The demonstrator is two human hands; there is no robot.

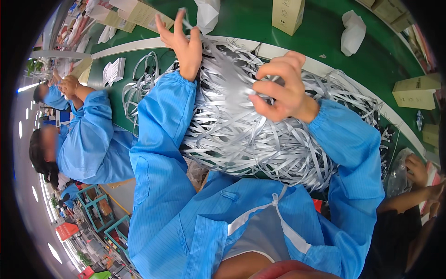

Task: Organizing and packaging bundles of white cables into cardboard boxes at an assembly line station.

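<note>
A large heap of flat, whitish-grey cords [260,144] with small dark parts among them lies tangled on the bench in front of me. My left hand [185,49] is raised over the heap's far left edge, its fingers stretched apart. One pale cord passes by its fingertips; whether it is gripped there is hard to see. Above the middle of the pile, my right hand [285,88] has its fingers curled and its thumb and forefinger pinched on a flat cord. Between the two hands the cords are smeared by motion.
Beyond the bench's white edge [153,43] runs a green belt with cream boxes [288,16] and crumpled white bags [353,33]. White cards [114,71] and looped cords lie left. Co-workers in blue [93,149] sit left; another person's hands [416,169] show at right.
</note>
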